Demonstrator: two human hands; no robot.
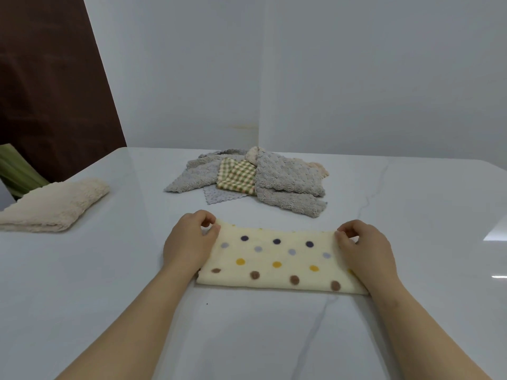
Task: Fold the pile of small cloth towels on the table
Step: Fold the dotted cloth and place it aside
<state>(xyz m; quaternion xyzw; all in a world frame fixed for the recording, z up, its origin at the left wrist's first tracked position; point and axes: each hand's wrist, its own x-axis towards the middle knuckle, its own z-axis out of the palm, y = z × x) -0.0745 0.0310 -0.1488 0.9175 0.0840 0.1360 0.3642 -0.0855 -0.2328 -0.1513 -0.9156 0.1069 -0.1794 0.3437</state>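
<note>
A cream towel with coloured polka dots (277, 259) lies folded in half into a wide strip on the white table (109, 283), right in front of me. My left hand (189, 239) pinches its far left corner. At the far right corner my right hand (365, 248) pinches the edge the same way. Behind the strip sits the loose pile of towels (277, 182): several grey ones and a green-and-cream checked one (237, 176) in the middle.
A folded beige towel (52, 207) rests at the left edge of the table. A white wall rises just behind the pile. A dark brown panel (49, 78) and something green (16, 171) stand off the table at the left.
</note>
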